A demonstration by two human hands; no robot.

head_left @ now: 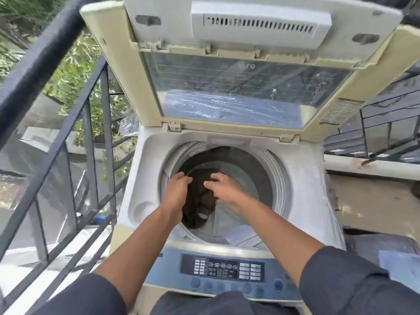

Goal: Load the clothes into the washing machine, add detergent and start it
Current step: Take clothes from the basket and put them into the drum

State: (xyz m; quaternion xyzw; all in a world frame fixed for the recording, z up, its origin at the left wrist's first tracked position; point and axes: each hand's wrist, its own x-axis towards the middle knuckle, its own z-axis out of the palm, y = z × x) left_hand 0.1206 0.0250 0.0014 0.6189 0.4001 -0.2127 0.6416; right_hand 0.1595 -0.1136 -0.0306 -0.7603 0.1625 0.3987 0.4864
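A white top-loading washing machine (pixel 145 201) stands in front of me with its lid (pixel 227 92) folded up and back. Both my hands are over the round drum opening (pixel 256 178). A dark brown garment (pixel 200 201) hangs between them into the drum. My left hand (pixel 177 189) grips its upper left edge with curled fingers. My right hand (pixel 223 187) pinches the cloth from the right side. The control panel (pixel 222 270), with buttons and a small display, runs along the front edge below my forearms.
A black metal railing (pixel 68 137) runs close along the machine's left side, with greenery beyond it. To the right lie a concrete ledge (pixel 372 167) and more railing. A pale cloth or paper (pixel 400 267) sits at the lower right. Clear plastic film covers the machine's sides.
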